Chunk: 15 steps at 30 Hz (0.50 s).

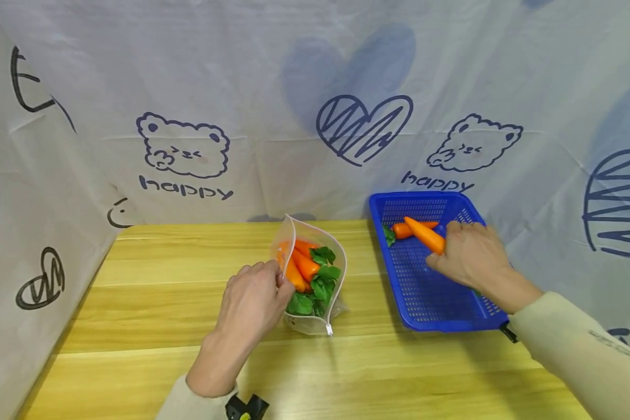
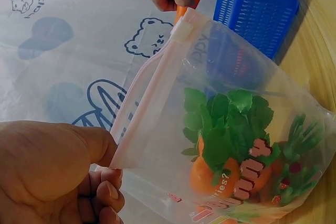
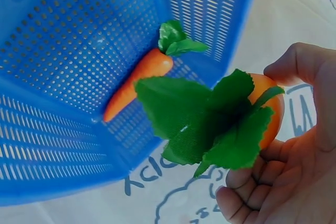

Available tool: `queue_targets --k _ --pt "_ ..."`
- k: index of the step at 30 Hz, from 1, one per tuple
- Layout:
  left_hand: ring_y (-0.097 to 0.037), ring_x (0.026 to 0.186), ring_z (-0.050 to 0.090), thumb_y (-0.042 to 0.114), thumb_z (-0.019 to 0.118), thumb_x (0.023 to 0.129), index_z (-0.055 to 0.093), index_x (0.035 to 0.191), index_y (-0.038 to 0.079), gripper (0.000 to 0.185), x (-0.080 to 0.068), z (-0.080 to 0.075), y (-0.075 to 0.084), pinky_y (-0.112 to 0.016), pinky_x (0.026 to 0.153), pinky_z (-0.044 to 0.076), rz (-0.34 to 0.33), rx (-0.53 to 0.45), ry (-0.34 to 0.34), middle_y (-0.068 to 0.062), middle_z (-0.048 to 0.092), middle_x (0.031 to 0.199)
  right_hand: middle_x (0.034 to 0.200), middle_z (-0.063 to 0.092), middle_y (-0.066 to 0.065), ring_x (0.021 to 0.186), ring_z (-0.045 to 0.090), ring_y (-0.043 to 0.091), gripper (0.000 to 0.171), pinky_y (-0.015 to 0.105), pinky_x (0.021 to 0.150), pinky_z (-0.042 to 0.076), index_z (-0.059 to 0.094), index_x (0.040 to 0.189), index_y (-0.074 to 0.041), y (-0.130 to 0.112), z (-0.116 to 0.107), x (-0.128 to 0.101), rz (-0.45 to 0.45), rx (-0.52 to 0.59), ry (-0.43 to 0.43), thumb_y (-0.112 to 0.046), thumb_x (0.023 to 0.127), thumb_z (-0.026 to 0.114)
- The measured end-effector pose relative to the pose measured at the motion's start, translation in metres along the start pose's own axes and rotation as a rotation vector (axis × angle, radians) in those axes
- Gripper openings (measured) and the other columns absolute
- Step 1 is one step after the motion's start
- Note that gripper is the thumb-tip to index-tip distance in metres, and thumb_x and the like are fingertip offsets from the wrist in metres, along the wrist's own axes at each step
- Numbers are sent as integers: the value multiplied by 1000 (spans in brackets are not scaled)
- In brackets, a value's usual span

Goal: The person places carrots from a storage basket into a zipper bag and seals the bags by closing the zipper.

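Carrot point(image 1: 425, 234) sits gripped in the right hand point(image 1: 472, 256) over the blue basket point(image 1: 441, 309), long axis slanting from its tip at far left toward the leafy end in the palm. Left of it on the desk point(image 1: 136, 326), the zip bag point(image 1: 315, 274) stands with its mouth up, the left hand point(image 1: 254, 303) pinching its rim, carrots inside. 1 more carrot point(image 1: 412, 228) lies in the basket; orange body, green cloth-like leaves.

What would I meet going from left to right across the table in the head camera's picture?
Left hand pinching the bag's rim → clear zip bag holding carrots → blue basket with one carrot lying inside → right hand gripping another carrot.
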<state>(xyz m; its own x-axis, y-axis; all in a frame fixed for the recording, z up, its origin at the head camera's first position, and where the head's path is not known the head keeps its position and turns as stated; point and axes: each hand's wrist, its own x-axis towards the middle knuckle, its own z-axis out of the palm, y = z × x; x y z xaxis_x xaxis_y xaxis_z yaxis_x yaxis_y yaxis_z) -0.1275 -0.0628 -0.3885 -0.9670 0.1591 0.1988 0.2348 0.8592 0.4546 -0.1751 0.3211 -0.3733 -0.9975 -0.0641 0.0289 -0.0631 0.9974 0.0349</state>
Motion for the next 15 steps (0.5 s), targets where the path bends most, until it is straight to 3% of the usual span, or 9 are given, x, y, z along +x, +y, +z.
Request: queue_targets --k 15 --pt "-24 62 47 13 59 88 54 73 14 16 0 -2 -1 -34 60 35 10 -13 5 -2 50 65 74 53 8 69 50 30 49 40 65 35 54 89 -4 -16 -25 -20 -65 -16 26 -47 82 76"
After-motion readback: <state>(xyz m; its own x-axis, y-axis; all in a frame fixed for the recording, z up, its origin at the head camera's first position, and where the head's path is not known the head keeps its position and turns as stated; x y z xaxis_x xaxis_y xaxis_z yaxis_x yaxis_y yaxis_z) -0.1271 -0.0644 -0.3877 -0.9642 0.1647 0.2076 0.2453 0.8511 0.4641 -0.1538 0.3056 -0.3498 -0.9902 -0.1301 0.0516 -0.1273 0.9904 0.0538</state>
